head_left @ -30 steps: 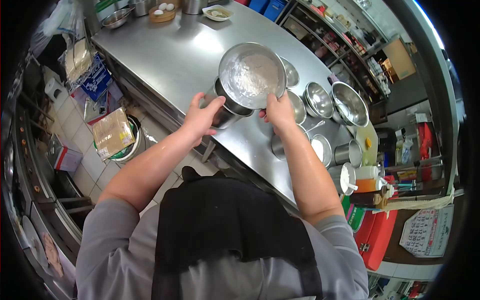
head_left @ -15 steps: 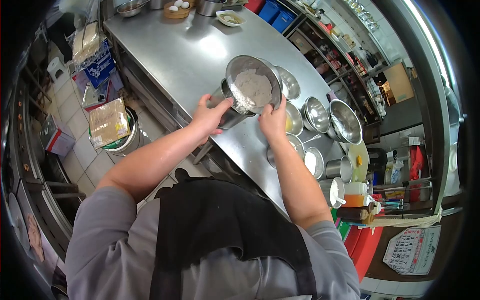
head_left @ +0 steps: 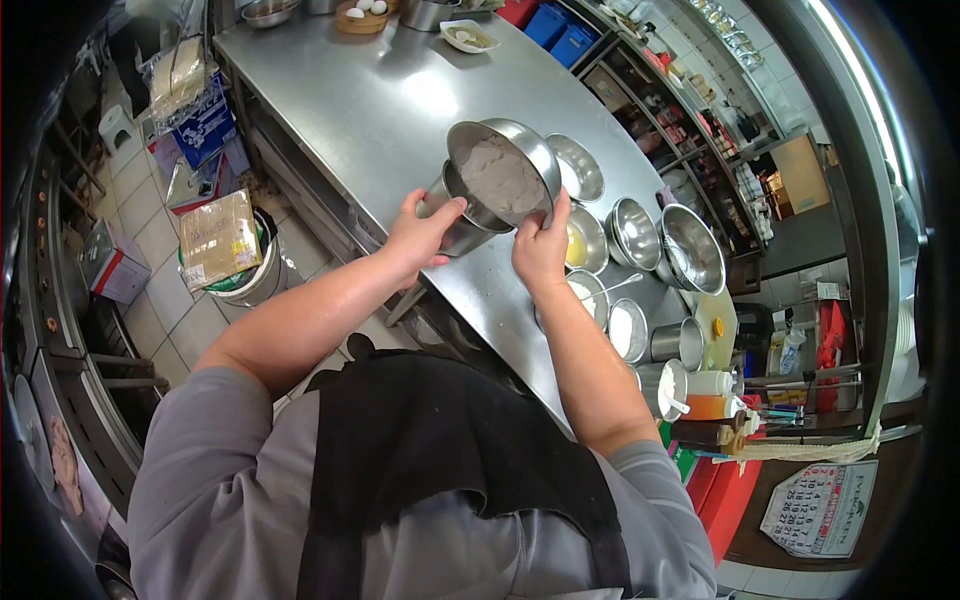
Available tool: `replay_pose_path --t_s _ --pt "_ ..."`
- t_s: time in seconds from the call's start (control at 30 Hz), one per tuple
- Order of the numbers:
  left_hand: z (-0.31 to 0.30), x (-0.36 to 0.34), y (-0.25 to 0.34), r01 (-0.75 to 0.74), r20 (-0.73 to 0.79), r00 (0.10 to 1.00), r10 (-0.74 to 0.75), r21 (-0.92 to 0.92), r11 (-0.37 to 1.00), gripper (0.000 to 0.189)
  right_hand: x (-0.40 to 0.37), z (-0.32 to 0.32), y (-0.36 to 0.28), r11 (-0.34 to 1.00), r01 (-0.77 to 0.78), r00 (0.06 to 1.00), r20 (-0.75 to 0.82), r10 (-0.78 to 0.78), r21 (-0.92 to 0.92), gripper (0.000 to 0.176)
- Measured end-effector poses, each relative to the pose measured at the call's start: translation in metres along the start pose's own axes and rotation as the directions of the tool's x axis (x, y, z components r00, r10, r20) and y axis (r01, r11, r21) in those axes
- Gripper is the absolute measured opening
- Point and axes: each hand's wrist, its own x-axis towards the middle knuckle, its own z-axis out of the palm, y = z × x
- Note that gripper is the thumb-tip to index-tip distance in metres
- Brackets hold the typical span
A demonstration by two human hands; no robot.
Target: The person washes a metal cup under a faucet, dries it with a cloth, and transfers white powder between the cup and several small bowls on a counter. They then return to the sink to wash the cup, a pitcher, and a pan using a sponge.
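My left hand (head_left: 425, 232) is wrapped round the side of a deep metal pot (head_left: 462, 238) at the front edge of the steel table. With my right hand (head_left: 543, 243) I grip the rim of a steel bowl (head_left: 545, 158), tilted above the pot's mouth. Pale powder (head_left: 500, 172) lies in the tilted bowl, heaped toward its lower side. The bowl partly covers the pot's opening, and the bottom of the pot is hidden. Just right of the bowl sits a metal bowl with yellow liquid (head_left: 577, 246).
More steel bowls (head_left: 636, 232) and a white-filled bowl with a spoon (head_left: 588, 296) stand on the steel table (head_left: 340, 100) to the right. Bottles (head_left: 706, 406) are at its right end. Eggs in a round box (head_left: 361, 16) sit at the far side. A lidded bucket (head_left: 245, 285) is on the floor, left.
The bowl in my right hand has tipped further toward the pot, and the powder has shifted in it. My left hand keeps its hold on the pot.
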Motion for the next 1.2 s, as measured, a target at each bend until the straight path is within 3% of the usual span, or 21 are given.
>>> replay_pose_path --t_s 0.1,0.2,0.4,0.6,0.8,0.87,0.93,1.03,1.07,1.17,1.2 --pt "-0.003 0.003 0.000 0.002 0.026 1.000 -0.002 -0.007 1.000 0.104 -0.001 0.000 -0.003 0.998 0.029 0.999 0.016 -0.030 0.060 0.055" --pt "-0.004 0.006 -0.001 -0.002 0.024 1.000 0.002 -0.001 1.000 0.104 0.002 0.006 0.008 0.964 0.241 0.964 -0.085 -0.250 -0.110 0.054" --pt "-0.003 0.008 -0.002 -0.024 0.028 0.999 0.023 0.008 1.000 0.102 0.002 0.003 0.008 0.979 0.193 0.979 -0.060 -0.197 -0.063 0.053" --pt "-0.007 0.018 -0.009 -0.033 0.054 0.998 0.033 -0.001 0.999 0.104 0.006 0.001 0.003 0.971 0.224 0.973 -0.039 -0.228 -0.081 0.064" --pt "-0.011 0.017 -0.004 0.033 0.060 0.998 -0.032 -0.025 0.999 0.100 0.009 -0.006 -0.005 0.951 0.272 0.961 -0.006 -0.276 -0.148 0.061" --pt "-0.015 0.021 -0.006 0.026 0.074 0.997 -0.021 -0.062 0.998 0.099 0.017 -0.002 0.026 0.988 0.132 0.986 -0.088 -0.139 -0.085 0.060" --pt "-0.022 0.021 -0.011 0.031 0.082 0.996 -0.023 -0.090 0.995 0.097 0.012 -0.004 -0.016 0.960 -0.190 0.971 -0.106 0.216 0.207 0.049" --pt "-0.043 0.007 -0.008 0.029 0.079 0.997 -0.020 -0.111 0.993 0.093 0.022 -0.017 -0.014 0.718 -0.510 0.847 0.133 0.515 0.474 0.036" --pt "-0.051 -0.004 -0.006 0.022 0.074 0.997 -0.012 -0.126 0.992 0.092 0.019 -0.019 -0.018 0.645 -0.535 0.823 0.164 0.543 0.546 0.029" --pt "-0.079 -0.047 0.008 -0.013 0.018 1.000 0.016 -0.154 0.988 0.080 0.005 -0.027 -0.024 0.442 -0.603 0.774 0.351 0.528 0.664 0.026" --pt "-0.091 -0.055 0.010 -0.022 0.019 0.999 0.026 -0.158 0.987 0.075 -0.001 -0.028 -0.022 0.433 -0.607 0.776 0.379 0.504 0.667 0.031"
